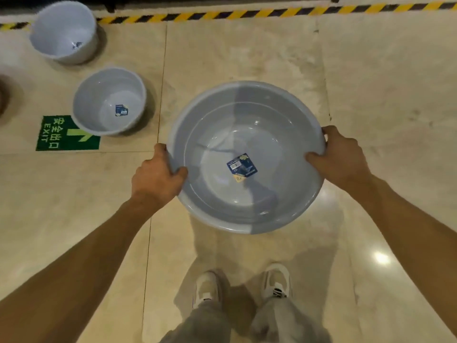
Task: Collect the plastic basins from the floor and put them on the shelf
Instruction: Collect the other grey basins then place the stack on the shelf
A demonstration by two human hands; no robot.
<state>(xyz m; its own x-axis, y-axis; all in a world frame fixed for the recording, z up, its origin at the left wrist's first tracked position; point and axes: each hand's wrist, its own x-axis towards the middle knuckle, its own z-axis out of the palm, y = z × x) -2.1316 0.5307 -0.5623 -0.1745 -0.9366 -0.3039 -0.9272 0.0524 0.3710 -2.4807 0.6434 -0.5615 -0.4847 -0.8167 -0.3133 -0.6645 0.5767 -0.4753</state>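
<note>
A large grey-blue plastic basin with a blue label in its bottom is held above the floor in front of me. My left hand grips its left rim, thumb inside the bowl. My right hand grips the right rim the same way. Two smaller pale basins stand on the floor to the left: a middle one with a blue label inside, and a farther one near the striped line.
Beige tiled floor all around. A green exit sign is stuck on the floor under the middle basin's edge. A yellow-black hazard stripe runs along the far edge. My two shoes are below the basin. A brown object shows at the left border.
</note>
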